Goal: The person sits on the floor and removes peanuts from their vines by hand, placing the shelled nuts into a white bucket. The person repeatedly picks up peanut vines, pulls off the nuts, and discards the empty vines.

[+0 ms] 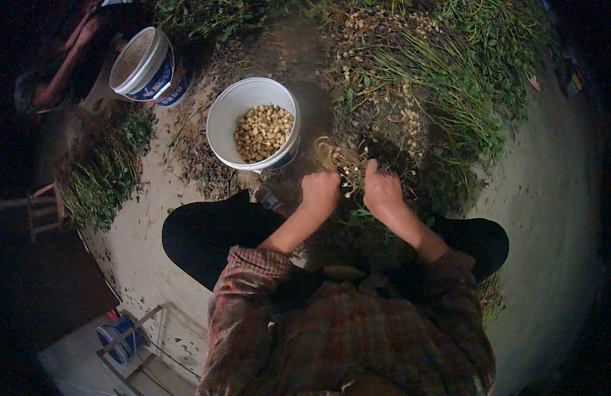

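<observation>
My left hand (321,190) is closed at the left side of a tangle of peanut roots (347,159) with pale pods on it. My right hand (383,192) is curled around the right side of the same plant, thumb pointing away from me. Pods hang in the gap between my two fists. My fingers hide the exact spots they grip. Just beyond my left hand stands a white plastic bucket (220,123), partly filled with loose peanuts in their shells (266,129).
A large heap of uprooted peanut plants (434,84) spreads ahead and right. Upper left, another person's arm (73,64) is near a second bucket (159,81). More plants (105,173) lie at left. Behind left are a metal frame (130,334) and a blue spool-like object (118,341).
</observation>
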Demonstrator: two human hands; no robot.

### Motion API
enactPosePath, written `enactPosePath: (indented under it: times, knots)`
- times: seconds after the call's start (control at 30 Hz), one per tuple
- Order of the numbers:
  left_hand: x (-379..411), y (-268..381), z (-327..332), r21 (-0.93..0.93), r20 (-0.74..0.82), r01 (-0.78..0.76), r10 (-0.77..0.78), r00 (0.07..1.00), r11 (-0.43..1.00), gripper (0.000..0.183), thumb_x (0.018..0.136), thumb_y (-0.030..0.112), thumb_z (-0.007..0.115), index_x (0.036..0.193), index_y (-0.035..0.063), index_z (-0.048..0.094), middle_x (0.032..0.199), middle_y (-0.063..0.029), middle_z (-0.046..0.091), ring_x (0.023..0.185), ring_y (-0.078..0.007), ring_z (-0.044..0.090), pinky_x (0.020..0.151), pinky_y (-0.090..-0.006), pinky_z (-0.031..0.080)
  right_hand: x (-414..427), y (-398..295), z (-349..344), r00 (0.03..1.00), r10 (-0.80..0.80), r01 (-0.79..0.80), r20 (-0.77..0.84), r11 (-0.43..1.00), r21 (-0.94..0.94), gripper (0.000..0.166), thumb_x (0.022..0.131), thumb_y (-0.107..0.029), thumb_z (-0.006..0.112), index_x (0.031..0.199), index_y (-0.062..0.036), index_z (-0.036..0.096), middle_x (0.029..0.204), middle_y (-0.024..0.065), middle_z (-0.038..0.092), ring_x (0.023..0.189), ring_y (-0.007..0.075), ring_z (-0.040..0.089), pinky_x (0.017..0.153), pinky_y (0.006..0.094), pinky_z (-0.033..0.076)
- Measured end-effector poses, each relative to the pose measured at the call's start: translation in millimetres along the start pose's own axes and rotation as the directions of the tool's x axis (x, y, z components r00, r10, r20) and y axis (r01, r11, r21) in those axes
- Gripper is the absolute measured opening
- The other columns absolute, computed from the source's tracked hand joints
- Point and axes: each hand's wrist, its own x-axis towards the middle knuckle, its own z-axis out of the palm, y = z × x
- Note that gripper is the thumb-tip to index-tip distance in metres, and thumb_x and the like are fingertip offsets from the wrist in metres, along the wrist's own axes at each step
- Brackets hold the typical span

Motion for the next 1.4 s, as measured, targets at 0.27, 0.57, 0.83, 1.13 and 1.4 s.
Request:
enactPosePath:
  times: [0.27, 0.57, 0.83, 1.13, 1.4]
  knots:
    - [2, -5, 8, -0.092, -0.075, 0.101, -0.108, 0.991, 0.991, 0.004, 0.068, 0.009, 0.058, 0.068, 0.0048, 0.057, 0.064, -0.0138, 0.061, 0.058, -0.0325, 0.062, 0.050, -0.0403, 0.049, -1, -4, -13, 0.998, -0.050, 0.054, -0.046, 0.996, 0.074, 0.031, 0.064, 0.002, 0.058, 0.090, 0.0011, 0.040, 0.069, 0.0200, 0.059, 0.065, 0.0384, 0.060, 0.057, 0.0445, 0.048]
    - [36, -130, -50, -0.396, -0.411, 0.188, -0.356, 0.839, 0.899, 0.019, 0.072, 0.010, 0.057, 0.086, -0.0032, 0.057, 0.073, -0.0258, 0.058, 0.074, -0.0411, 0.058, 0.066, -0.0492, 0.046, 2, 51, -56, 0.945, 0.252, -0.300, 0.209, 0.922, 0.245, 0.074, 0.074, -0.005, 0.060, 0.132, 0.0125, 0.018, 0.073, 0.0209, 0.054, 0.066, 0.0331, 0.054, 0.061, 0.0407, 0.044]
    - [44, -50, -63, -0.895, -0.063, -0.111, 0.124, 0.990, 0.431, 0.045, 0.075, 0.008, 0.064, 0.118, 0.0023, 0.049, 0.114, -0.0171, 0.055, 0.099, -0.0256, 0.056, 0.086, -0.0353, 0.044, 0, 77, -35, 0.985, 0.030, -0.132, 0.172, 0.775, 0.619, 0.046, 0.076, -0.011, 0.065, 0.114, 0.0043, 0.044, 0.098, 0.0160, 0.058, 0.088, 0.0242, 0.057, 0.078, 0.0371, 0.045]
    - [28, -32, -77, -0.757, -0.257, -0.395, 0.318, 0.913, 0.521, 0.051, 0.071, 0.004, 0.065, 0.118, 0.0009, 0.044, 0.092, -0.0194, 0.058, 0.090, -0.0353, 0.055, 0.079, -0.0386, 0.044, -12, 46, -30, 0.969, -0.229, 0.065, 0.094, 0.599, 0.798, 0.042, 0.076, -0.011, 0.065, 0.114, -0.0016, 0.050, 0.106, 0.0079, 0.061, 0.098, 0.0222, 0.057, 0.090, 0.0339, 0.042]
    - [7, -39, -88, -0.443, -0.115, -0.417, 0.411, 0.904, 0.794, 0.047, 0.065, 0.002, 0.062, 0.109, 0.0003, 0.044, 0.089, -0.0206, 0.050, 0.082, -0.0397, 0.055, 0.065, -0.0454, 0.046, -12, 33, -21, 0.957, -0.171, -0.085, 0.236, 0.612, 0.786, 0.052, 0.069, 0.003, 0.062, 0.118, -0.0002, 0.045, 0.105, 0.0089, 0.059, 0.089, 0.0162, 0.057, 0.082, 0.0351, 0.046]
